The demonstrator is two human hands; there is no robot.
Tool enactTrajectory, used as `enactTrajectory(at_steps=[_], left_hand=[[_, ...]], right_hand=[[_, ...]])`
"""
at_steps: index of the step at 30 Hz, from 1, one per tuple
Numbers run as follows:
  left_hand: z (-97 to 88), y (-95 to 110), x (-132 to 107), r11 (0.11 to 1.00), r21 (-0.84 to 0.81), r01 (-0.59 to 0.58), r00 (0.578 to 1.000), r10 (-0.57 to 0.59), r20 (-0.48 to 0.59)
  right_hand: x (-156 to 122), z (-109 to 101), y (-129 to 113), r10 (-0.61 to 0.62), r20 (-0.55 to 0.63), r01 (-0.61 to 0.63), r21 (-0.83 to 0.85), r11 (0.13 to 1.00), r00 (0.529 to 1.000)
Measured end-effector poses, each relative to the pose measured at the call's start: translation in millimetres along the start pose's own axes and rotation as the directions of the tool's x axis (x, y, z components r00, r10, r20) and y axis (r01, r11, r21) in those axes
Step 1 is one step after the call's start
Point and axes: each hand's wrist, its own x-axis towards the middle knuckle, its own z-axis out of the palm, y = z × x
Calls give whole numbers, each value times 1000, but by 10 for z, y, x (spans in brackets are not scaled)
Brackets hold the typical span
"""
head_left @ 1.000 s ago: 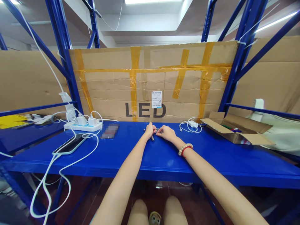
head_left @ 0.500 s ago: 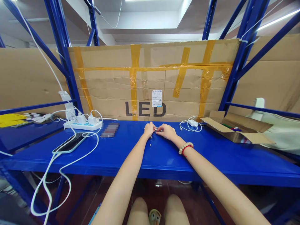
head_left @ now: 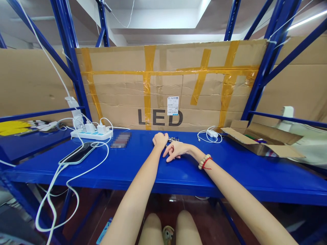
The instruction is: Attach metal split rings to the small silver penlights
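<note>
Both my arms reach out over the blue shelf (head_left: pixel 143 170). My left hand (head_left: pixel 159 140) is curled closed near the middle of the shelf, and what it holds is too small to make out. Just behind it lies a small cluster of metal parts (head_left: pixel 173 139). My right hand (head_left: pixel 176 150) sits in front of those parts with its fingers stretched down toward the shelf surface, holding nothing that I can see. A bead bracelet (head_left: pixel 204 161) is on my right wrist.
A phone (head_left: pixel 78 153) on a white cable lies at the left, behind it a power strip (head_left: pixel 90 135) with chargers. An open cardboard box (head_left: pixel 263 140) stands at the right, next to a white charger cable (head_left: pixel 211 134). A taped cardboard sheet (head_left: pixel 163 85) marked LED backs the shelf.
My right hand has left the metal parts and moved down toward me, its fingers now stretched out. A small dark pen-like piece seen under my hands a second ago no longer shows.
</note>
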Motion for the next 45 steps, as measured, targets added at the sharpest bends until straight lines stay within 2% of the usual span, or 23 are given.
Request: enactTrajectory(at_steps=[2,5,8,11,14,19,27,33,36,41,45], left_hand=[[-1,4,-22,990,130,-50,998,45,41],[9,11,-42,969,224,-107,992,90,86],[3,26,-48,942,303,-147,987,122,101],[-13,42,-49,924,350,-155,986,124,111],[-22,47,-50,917,365,-160,984,117,138],[-19,30,-46,936,316,-157,985,123,124],[-2,27,-37,950,275,-147,986,118,119],[-34,66,-56,913,355,-202,966,126,226],[-36,78,-64,920,334,-204,963,129,235],[4,58,-27,971,219,-97,979,54,195],[47,26,36,999,14,35,987,-37,156]], right_hand=[[0,24,-19,18,-8,-18,-17,1000,1000],[23,30,9,30,-51,-30,0,1000,998],[41,-20,102,41,-155,-43,-13,999,987],[23,-106,213,66,-290,-77,-25,997,955],[-15,-173,292,103,-364,-127,-42,991,926],[-30,-202,337,103,-446,-142,-54,988,889],[4,-196,344,14,-446,-75,-119,990,895],[24,-190,387,-49,-471,-36,-169,985,881],[38,-197,427,-64,-512,-19,-156,988,856],[72,-199,460,-45,-592,11,-61,998,805],[95,-181,404,-20,-657,66,45,997,753]])
